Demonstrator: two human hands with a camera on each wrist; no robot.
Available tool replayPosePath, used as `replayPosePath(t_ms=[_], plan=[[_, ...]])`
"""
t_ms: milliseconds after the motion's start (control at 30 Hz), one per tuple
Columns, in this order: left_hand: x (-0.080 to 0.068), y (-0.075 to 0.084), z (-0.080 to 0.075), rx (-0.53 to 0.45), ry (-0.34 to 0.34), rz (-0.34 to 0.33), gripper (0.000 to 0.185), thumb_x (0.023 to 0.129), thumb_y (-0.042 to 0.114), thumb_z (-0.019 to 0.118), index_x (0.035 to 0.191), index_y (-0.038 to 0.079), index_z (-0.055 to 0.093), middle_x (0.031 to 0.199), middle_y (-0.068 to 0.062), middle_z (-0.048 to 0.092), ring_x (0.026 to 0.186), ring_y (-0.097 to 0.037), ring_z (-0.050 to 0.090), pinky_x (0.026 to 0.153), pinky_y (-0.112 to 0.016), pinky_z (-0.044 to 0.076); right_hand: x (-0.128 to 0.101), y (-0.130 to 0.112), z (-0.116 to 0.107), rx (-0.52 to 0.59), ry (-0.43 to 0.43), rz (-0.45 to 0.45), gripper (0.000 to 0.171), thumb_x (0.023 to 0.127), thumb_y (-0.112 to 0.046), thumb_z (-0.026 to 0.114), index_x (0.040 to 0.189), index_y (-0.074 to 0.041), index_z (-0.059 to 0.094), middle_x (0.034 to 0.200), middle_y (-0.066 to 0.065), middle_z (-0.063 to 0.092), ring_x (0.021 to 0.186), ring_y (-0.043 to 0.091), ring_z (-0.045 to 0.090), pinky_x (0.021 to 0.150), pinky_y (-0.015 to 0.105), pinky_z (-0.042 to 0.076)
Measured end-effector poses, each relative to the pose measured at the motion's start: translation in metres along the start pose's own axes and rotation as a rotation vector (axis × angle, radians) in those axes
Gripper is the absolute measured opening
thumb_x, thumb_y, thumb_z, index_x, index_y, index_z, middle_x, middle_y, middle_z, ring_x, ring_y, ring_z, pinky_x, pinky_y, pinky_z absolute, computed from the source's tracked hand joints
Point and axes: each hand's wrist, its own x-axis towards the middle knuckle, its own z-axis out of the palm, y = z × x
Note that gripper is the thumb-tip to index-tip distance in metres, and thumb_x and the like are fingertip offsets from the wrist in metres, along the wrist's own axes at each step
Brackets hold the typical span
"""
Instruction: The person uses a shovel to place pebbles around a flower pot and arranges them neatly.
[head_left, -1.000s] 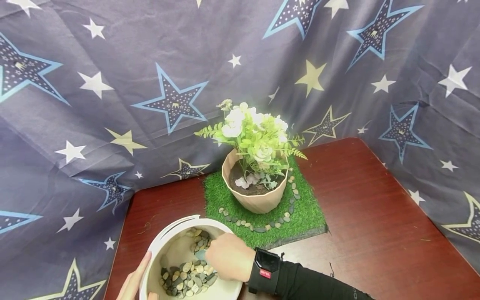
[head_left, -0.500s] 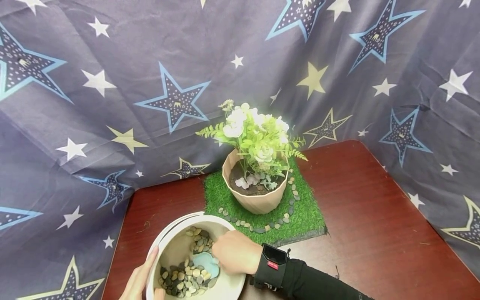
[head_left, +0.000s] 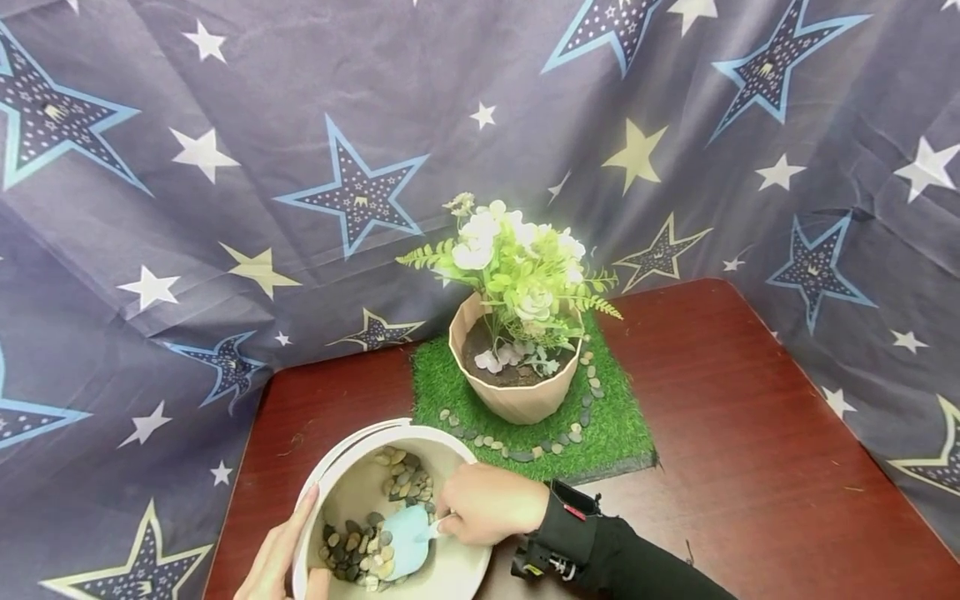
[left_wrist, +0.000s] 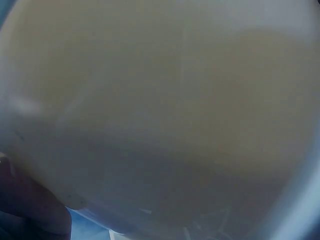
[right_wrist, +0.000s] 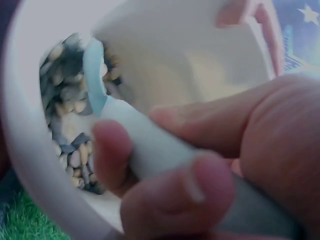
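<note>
your right hand [head_left: 491, 512] grips a blue scoop [head_left: 408, 542] in the bowl [head_left: 330, 483] of pebbles [head_left: 352, 550] w/ left hand [head_left: 273, 558] holding its rim, in front of the flowerpot [head_left: 517, 392]; pebble ring [head_left: 525, 454] approx half laid.

Pebbles [head_left: 360, 546] in bowl [head_left: 352, 492], nearer than flowerpot [head_left: 517, 396] on grass mat [head_left: 615, 429].

Left hand [head_left: 273, 554]: cut off at the head view's lower edge, palm hidden behind the bowl [head_left: 352, 487]. Left wrist view: blurred cream surface of the bowl only. Scoop [head_left: 408, 542]: handle hidden inside the right hand [head_left: 491, 512]. Bowl's near rim: cut off.
</note>
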Motion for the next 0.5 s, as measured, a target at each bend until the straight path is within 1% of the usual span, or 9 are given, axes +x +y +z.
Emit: replayPosePath(t_ms=[67, 133, 200, 300, 400, 500], plan=[[0.000, -0.002, -0.002, 0.012, 0.001, -0.027, 0.086, 0.064, -0.011, 0.067, 0.147, 0.015, 0.061, 0.108, -0.009, 0.069, 0.092, 0.017, 0.048, 0.070, -0.003, 0.043, -0.003, 0.001, -0.004, 0.071, 0.007, -0.021, 0.017, 0.099, -0.020, 0.065, 0.090, -0.019, 0.080, 0.067, -0.015, 0.055, 0.060, -0.003, 0.042, 0.065, 0.009, 0.035], [-0.001, -0.005, -0.004, 0.021, -0.008, -0.055, 0.087, 0.065, -0.011, 0.068, 0.148, 0.015, 0.060, 0.108, -0.009, 0.069, 0.092, 0.016, 0.047, 0.070, -0.003, 0.043, -0.006, 0.003, -0.008, 0.120, 0.015, -0.042, 0.019, 0.101, -0.018, 0.063, 0.091, -0.017, 0.079, 0.066, -0.014, 0.054, 0.059, -0.003, 0.041, 0.066, 0.010, 0.034], [-0.003, -0.007, -0.005, 0.030, -0.018, -0.073, 0.088, 0.065, -0.011, 0.068, 0.148, 0.015, 0.059, 0.108, -0.010, 0.070, 0.092, 0.017, 0.046, 0.070, -0.003, 0.042, -0.009, 0.006, -0.011, 0.156, 0.027, -0.052, 0.019, 0.102, -0.018, 0.062, 0.093, -0.017, 0.079, 0.067, -0.016, 0.056, 0.058, -0.005, 0.043, 0.067, 0.009, 0.036], [-0.004, -0.009, -0.005, 0.041, -0.022, -0.076, 0.088, 0.065, -0.010, 0.068, 0.149, 0.015, 0.058, 0.108, -0.011, 0.070, 0.093, 0.017, 0.045, 0.070, -0.003, 0.041, -0.013, 0.010, -0.015, 0.218, 0.034, -0.043, 0.019, 0.103, -0.020, 0.060, 0.100, -0.019, 0.079, 0.069, -0.019, 0.059, 0.056, -0.008, 0.046, 0.067, 0.009, 0.039], [-0.004, -0.010, -0.005, 0.041, -0.012, -0.076, 0.089, 0.065, -0.010, 0.068, 0.149, 0.017, 0.059, 0.106, -0.010, 0.070, 0.092, 0.017, 0.046, 0.069, -0.003, 0.041, -0.017, 0.013, -0.019, 0.283, 0.034, -0.043, 0.020, 0.104, -0.022, 0.059, 0.104, -0.020, 0.078, 0.069, -0.017, 0.062, 0.051, -0.009, 0.047, 0.066, 0.010, 0.042], [-0.003, -0.011, -0.007, 0.039, -0.003, -0.077, 0.089, 0.064, -0.010, 0.068, 0.149, 0.017, 0.059, 0.105, -0.009, 0.068, 0.090, 0.015, 0.047, 0.069, -0.003, 0.041, -0.020, 0.016, -0.022, 0.340, 0.027, -0.056, 0.020, 0.105, -0.023, 0.058, 0.105, -0.017, 0.077, 0.071, -0.011, 0.066, 0.048, -0.007, 0.045, 0.065, 0.011, 0.041]])
